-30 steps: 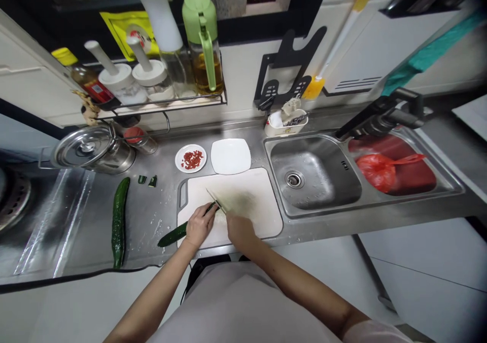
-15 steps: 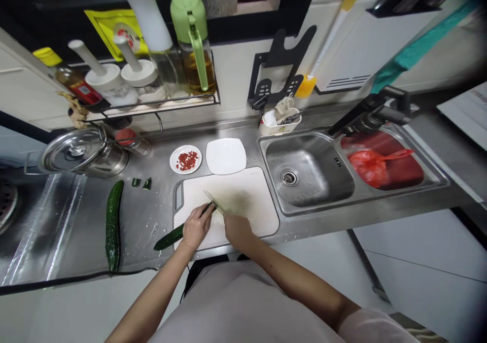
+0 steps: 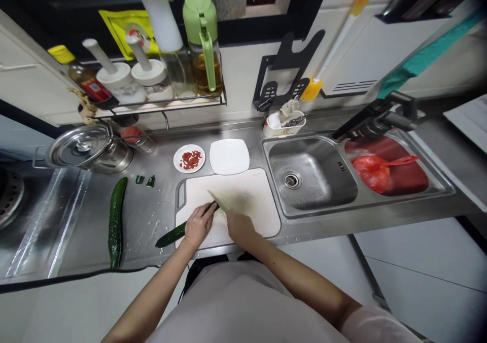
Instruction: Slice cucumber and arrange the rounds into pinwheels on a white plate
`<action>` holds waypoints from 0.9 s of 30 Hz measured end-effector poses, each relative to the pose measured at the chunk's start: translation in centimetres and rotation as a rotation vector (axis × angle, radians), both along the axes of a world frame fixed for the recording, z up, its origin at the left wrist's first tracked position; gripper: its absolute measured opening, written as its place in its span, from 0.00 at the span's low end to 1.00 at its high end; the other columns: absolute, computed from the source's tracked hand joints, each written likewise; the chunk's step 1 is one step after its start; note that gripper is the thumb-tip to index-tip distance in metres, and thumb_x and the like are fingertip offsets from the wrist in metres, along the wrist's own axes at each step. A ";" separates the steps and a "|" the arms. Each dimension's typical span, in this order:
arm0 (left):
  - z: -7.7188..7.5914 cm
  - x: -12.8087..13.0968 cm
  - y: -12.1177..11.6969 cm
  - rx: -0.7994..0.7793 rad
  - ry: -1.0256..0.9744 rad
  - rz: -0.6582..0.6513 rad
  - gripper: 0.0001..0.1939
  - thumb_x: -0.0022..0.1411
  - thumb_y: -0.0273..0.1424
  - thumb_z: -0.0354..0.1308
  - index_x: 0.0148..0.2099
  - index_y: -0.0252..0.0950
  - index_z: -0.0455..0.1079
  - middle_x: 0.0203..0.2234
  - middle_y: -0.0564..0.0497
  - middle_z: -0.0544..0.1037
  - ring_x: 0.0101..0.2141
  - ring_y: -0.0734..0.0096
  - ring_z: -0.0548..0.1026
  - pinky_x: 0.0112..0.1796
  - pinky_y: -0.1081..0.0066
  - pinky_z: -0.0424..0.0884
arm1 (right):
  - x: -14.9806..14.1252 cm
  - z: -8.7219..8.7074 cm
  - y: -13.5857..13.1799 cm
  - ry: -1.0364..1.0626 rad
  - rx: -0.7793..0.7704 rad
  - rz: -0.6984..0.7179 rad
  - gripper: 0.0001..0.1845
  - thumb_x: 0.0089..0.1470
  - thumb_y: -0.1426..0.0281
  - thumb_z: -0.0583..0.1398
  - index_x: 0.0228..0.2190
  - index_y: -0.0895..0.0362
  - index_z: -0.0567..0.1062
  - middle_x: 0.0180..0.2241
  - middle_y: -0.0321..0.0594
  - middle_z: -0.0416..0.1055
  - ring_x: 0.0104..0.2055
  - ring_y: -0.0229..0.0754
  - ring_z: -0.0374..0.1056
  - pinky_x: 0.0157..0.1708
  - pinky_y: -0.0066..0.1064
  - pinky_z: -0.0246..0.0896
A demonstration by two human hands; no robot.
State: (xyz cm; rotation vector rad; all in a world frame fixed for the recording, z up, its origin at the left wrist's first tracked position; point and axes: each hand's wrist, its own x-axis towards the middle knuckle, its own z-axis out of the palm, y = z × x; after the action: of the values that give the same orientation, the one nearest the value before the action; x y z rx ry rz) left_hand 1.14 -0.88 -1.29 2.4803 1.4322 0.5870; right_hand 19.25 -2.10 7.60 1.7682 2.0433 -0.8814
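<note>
Ana: Where is the long green cucumber (image 3: 171,235)?

Ben: It lies aslant on the white board (image 3: 262,201). One end pokes out past the board's left edge, over the worktop (image 3: 142,216).

Ana: What are the hands doing?

Ben: The left hand (image 3: 198,225) is wrapped over the cucumber and presses on it. The right hand (image 3: 240,230) is curled tight around the knife (image 3: 216,201). They are close together, with the blade in the small space by the left fingers.

Ana: Does the blade touch the cucumber?

Ben: I can't tell. It is too thin and blurry there. A dull greenish patch shows on the board next to it, and I can't tell what that is.

Ana: What is around the board?

Ben: Just behind it is a square white plate (image 3: 229,156). Beside that is a round plate (image 3: 176,159) with little red bits (image 3: 190,159) on it.

Ana: And on the left?

Ben: Two little green chunks (image 3: 150,181), and a second cucumber (image 3: 115,224) lying alone. Drops of water are on the metal near it. A shiny pot (image 3: 81,147) with a lid stands farther back.

Ana: And on the right?

Ben: A sink (image 3: 323,165) with two bowls. A red bag (image 3: 373,174) sits in the far one.

Ana: What's up high?

Ben: A shelf with jars and a green-topped oil bottle (image 3: 203,43).
</note>
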 end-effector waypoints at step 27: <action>0.2 0.2 0.1 -0.036 -0.020 0.024 0.21 0.68 0.30 0.48 0.61 0.45 0.67 0.48 0.45 0.75 0.48 0.63 0.73 0.50 0.62 0.73 | -0.4 -0.8 0.3 0.025 0.014 -0.019 0.16 0.60 0.76 0.50 0.47 0.63 0.71 0.39 0.54 0.76 0.45 0.47 0.74 0.42 0.33 0.65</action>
State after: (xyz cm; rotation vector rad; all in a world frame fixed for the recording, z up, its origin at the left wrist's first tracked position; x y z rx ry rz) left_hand 1.32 -0.81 -1.13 2.4259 1.4547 0.5840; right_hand 18.87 -1.80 6.80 1.7951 2.0562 -0.9020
